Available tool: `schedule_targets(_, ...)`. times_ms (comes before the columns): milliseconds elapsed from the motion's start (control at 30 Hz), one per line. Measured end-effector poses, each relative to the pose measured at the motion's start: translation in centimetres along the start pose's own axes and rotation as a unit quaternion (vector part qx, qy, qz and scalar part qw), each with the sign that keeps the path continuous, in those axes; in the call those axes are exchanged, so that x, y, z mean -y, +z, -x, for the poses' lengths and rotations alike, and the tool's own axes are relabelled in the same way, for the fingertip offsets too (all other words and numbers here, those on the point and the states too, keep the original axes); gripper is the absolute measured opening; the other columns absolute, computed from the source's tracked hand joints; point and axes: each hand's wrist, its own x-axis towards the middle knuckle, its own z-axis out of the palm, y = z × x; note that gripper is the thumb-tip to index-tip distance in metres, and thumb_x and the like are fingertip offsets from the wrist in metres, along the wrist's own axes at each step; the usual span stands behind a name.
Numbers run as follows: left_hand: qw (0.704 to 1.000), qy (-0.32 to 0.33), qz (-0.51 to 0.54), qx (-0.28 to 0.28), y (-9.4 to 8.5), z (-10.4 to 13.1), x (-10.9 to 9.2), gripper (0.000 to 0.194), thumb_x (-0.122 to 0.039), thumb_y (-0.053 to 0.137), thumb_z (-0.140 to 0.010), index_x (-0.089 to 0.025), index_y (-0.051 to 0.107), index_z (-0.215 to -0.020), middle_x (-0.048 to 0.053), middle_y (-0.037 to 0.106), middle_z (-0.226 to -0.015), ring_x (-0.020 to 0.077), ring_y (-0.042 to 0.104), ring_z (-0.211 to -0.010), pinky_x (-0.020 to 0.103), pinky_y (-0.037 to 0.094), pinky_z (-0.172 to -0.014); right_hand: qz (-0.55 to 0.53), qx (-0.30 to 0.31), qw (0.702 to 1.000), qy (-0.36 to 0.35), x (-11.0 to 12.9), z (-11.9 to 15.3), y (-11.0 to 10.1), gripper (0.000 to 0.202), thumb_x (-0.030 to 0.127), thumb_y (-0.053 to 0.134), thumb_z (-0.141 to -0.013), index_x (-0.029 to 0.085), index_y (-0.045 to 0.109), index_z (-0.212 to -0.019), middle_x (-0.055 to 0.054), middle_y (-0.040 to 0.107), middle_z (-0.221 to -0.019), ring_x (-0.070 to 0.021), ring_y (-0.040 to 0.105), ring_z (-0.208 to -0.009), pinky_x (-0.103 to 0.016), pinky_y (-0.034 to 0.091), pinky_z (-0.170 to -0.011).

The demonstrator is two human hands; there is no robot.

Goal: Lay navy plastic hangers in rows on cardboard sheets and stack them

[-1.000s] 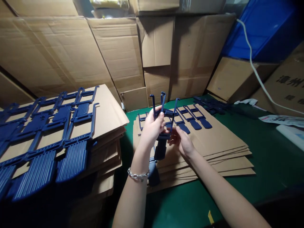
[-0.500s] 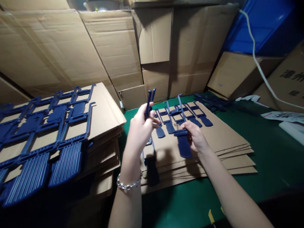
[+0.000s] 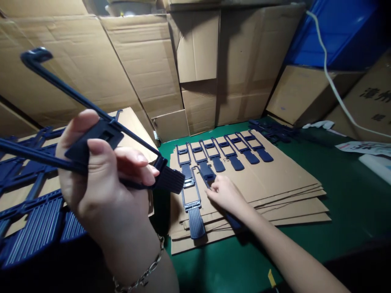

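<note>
Close to the camera at left, my left hand [image 3: 104, 179] is closed around a dark blue plastic frame with two hooked long arms and a ribbed tab [image 3: 169, 178]. My right hand [image 3: 227, 195] is closed on the side of another such frame [image 3: 208, 174], low over the cardboard sheets [image 3: 281, 179]; its near end is partly hidden by the hand and wrist. Left of it on the cardboard lies a similar frame with a ribbed tab [image 3: 196, 223]. Behind, a row of several more frames [image 3: 236, 162] lies side by side.
At left, a taller cardboard stack [image 3: 137, 142] carries many blue frames [image 3: 33, 232], partly behind my left hand. More dark parts [image 3: 271, 130] are heaped at the back of the green table [image 3: 305, 252]. Cardboard boxes [image 3: 140, 65] wall the back; a white cable [image 3: 328, 73] hangs at right.
My left hand has come left and much nearer the camera with its frame. My right hand has moved left and down, lowering its frame beside the one at the cardboard's near left.
</note>
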Motion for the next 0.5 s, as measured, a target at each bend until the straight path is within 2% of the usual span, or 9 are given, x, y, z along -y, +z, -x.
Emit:
schedule_targets(100,1.000,-0.006,0.013,0.003,-0.5,-0.4,0.4,0.018,-0.017,0.041,-0.087,-0.019,0.055,-0.099,-0.008,0.050,-0.050,0.0052,0.040,-0.037,0.017,0.036,-0.032,0.109,0.001,0.994,-0.012,0.9,0.4,0.8,0.039,0.037,0.043,-0.082,0.015,0.057,-0.053,-0.006,0.048,-0.073,-0.0161,0.044,-0.078,-0.026,0.030,-0.061)
schedule_targets(200,0.997,-0.050,0.025,0.056,-0.6,-0.3,0.8,0.018,-0.020,0.043,-0.086,-0.022,0.057,-0.098,-0.006,0.048,-0.049,0.0064,0.041,-0.037,0.019,0.038,-0.035,0.168,0.006,0.986,-0.013,1.4,0.6,1.2,0.036,0.036,0.040,-0.085,0.018,0.067,-0.068,-0.007,0.052,-0.077,-0.0179,0.045,-0.080,-0.028,0.032,-0.066)
schedule_targets(267,0.992,-0.084,0.019,0.091,-0.5,-0.2,1.1,0.017,-0.024,0.045,-0.086,-0.022,0.057,-0.097,-0.006,0.042,-0.046,0.0066,0.038,-0.037,0.019,0.038,-0.037,0.189,0.007,0.982,-0.014,1.5,0.6,1.4,0.035,0.036,0.041,-0.086,0.019,0.068,-0.071,-0.007,0.053,-0.078,-0.0188,0.046,-0.081,-0.029,0.033,-0.068)
schedule_targets(400,0.984,-0.134,0.003,0.120,0.3,0.1,2.3,0.019,-0.029,0.052,-0.081,-0.020,0.058,-0.097,-0.007,0.031,-0.045,0.0054,0.030,-0.036,0.020,0.038,-0.038,0.196,-0.005,0.980,-0.024,1.4,0.4,1.8,0.035,0.039,0.041,-0.086,0.019,0.066,-0.071,-0.006,0.053,-0.077,-0.0186,0.047,-0.080,-0.029,0.033,-0.066)
schedule_targets(500,0.964,-0.211,0.035,0.158,1.1,0.2,3.8,0.023,-0.027,0.053,-0.079,-0.019,0.056,-0.100,-0.009,0.026,-0.045,0.0042,0.023,-0.034,0.018,0.037,-0.037,0.175,-0.024,0.984,-0.030,1.2,0.2,1.9,0.034,0.038,0.040,-0.086,0.018,0.061,-0.069,-0.005,0.051,-0.075,-0.0171,0.046,-0.078,-0.027,0.031,-0.063)
